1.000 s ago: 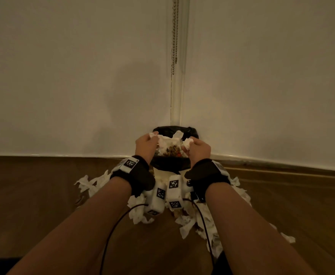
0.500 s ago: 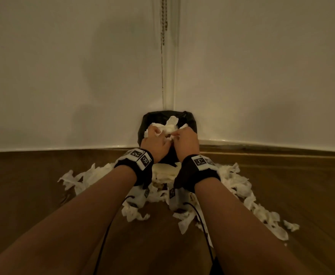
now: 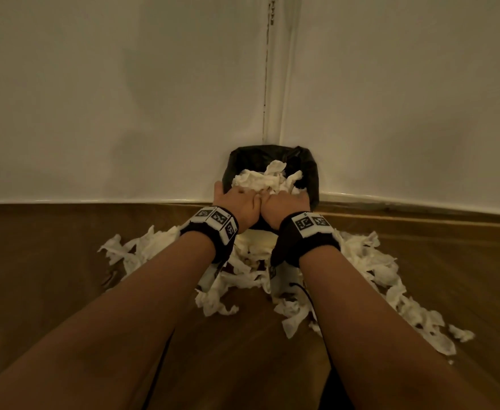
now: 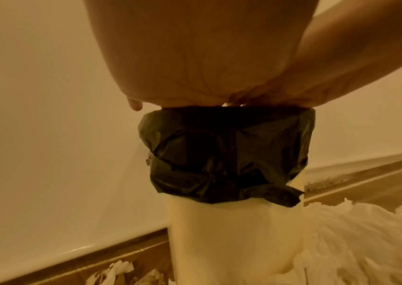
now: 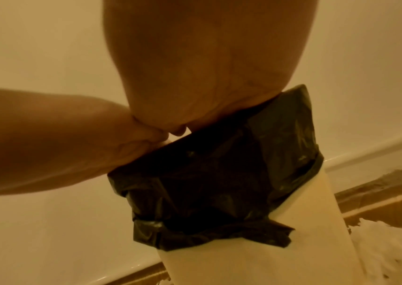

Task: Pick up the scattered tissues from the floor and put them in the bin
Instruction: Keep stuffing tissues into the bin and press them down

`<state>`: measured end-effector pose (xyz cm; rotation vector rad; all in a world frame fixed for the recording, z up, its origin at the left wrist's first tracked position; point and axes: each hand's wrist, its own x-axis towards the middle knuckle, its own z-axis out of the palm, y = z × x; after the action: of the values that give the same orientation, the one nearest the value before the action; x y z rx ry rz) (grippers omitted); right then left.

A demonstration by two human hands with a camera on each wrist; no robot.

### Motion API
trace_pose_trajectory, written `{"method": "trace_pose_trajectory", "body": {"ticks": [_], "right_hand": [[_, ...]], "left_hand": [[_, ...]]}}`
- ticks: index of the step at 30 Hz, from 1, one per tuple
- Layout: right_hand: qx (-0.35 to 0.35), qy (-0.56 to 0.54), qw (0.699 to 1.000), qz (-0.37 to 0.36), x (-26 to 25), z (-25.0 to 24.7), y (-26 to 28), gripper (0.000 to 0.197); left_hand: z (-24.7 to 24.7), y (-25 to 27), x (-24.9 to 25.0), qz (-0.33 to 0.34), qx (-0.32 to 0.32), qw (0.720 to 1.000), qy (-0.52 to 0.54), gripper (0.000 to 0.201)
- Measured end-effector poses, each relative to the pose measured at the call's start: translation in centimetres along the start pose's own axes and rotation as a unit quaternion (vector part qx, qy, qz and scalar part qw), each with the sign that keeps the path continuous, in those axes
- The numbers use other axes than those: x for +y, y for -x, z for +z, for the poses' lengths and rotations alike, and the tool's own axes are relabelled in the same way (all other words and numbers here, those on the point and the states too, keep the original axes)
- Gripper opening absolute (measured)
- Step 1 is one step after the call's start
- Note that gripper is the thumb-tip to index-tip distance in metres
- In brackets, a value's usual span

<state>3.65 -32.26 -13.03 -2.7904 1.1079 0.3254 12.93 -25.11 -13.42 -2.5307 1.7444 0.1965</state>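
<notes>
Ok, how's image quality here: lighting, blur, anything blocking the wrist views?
Head view: dim, warm light, sharp enough; bin and floor tissues readable. Left wrist view: strong orange cast, soft focus, left hand fills the top. Right wrist view: same cast, right hand looms large and hides the bin's opening.

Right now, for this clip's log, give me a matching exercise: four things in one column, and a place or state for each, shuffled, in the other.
1. black plastic bin liner
2. cream plastic bin
3. white torn tissues
4. left hand

a. pressing on the tissue heap in the bin
b. scattered on the brown wooden floor
c. folded over the bin's rim
d. standing in the wall corner

Pairs: 1-c, 2-d, 3-b, 4-a
</notes>
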Motion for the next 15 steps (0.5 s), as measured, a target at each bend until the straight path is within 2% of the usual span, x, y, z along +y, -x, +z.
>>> {"method": "trace_pose_trajectory", "body": {"ticks": [3, 5, 7, 10, 13, 15], "right_hand": [[-0.025, -0.022, 0.999, 0.006, -0.1, -0.6, 0.1, 0.048], [-0.004, -0.035, 0.999, 0.016, 0.0, -0.8, 0.4, 0.046], [0.071, -0.060, 0.994, 0.053, 0.1, -1.0, 0.9, 0.046], [0.223, -0.057, 0.971, 0.062, 0.0, -1.6, 1.9, 0.039], [0.330, -0.098, 0.939, -0.019, -0.8, -2.5, 2.9, 0.031], [0.344, -0.161, 0.923, -0.068, -2.0, -2.6, 3.7, 0.025]], "left_hand": [[-0.4, 0.0, 0.0, -0.014, -0.026, 0.999, -0.012, 0.048], [-0.6, 0.3, 0.2, -0.024, 0.023, 0.999, 0.012, 0.048], [-0.4, 1.0, 0.2, -0.029, 0.133, 0.988, 0.068, 0.041], [0.3, 2.7, -0.6, -0.049, 0.277, 0.947, 0.154, 0.029], [1.8, 4.5, -1.2, -0.092, 0.312, 0.927, 0.190, 0.021], [3.4, 6.0, -1.4, -0.122, 0.301, 0.926, 0.192, 0.022]]}}
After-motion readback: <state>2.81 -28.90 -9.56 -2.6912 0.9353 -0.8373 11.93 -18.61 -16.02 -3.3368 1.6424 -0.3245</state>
